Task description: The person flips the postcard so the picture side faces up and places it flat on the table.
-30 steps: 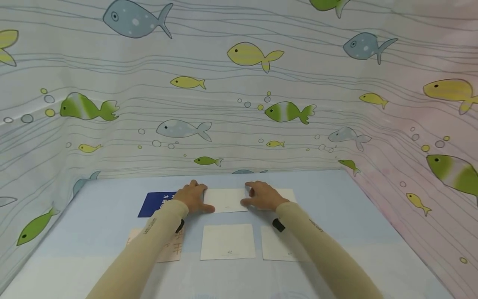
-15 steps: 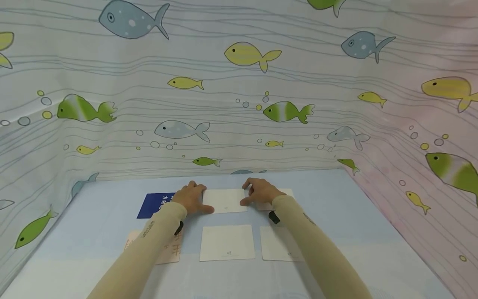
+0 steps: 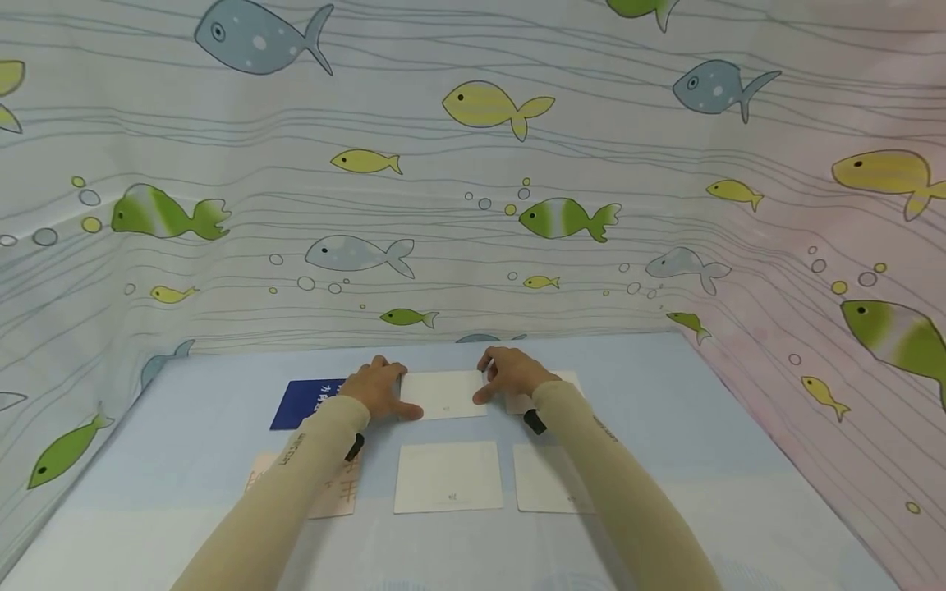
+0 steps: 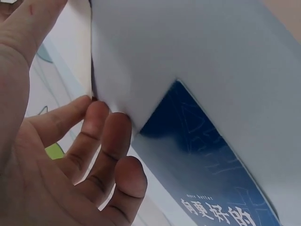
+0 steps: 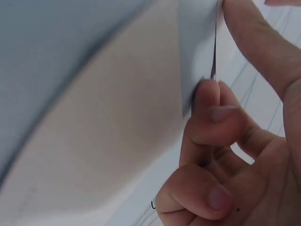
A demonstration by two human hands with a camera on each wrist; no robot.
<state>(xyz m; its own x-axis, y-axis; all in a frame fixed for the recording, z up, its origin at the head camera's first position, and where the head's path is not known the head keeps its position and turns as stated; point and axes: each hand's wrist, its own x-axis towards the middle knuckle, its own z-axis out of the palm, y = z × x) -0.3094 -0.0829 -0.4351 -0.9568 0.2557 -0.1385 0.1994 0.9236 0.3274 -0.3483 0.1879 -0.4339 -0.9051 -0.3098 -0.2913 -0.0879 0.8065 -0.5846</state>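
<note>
A white card [image 3: 443,394] with a small mark near its lower edge lies in the middle of the back row. At its left edge my left hand [image 3: 374,390] rests, thumb by the near corner and fingertips by the far one. My right hand [image 3: 515,373] touches the right edge in the same way, its thumb and forefinger spread. In the right wrist view that hand's other fingers [image 5: 195,190] are loosely bent. A dark blue card [image 4: 202,141] with white characters lies left of the left hand. Partly under the right hand is another white card [image 5: 108,103].
In the front row lie a pinkish card [image 3: 338,492] with orange lines, a white card [image 3: 448,478] and a second white card [image 3: 547,476], the outer two partly covered by my sleeves. Fish-patterned cloth [image 3: 473,205] hangs around the pale blue tabletop [image 3: 709,443].
The right forearm has swung slightly left. Both hands stay at the middle card's edges, and the cards keep their places; the head view has shifted a little.
</note>
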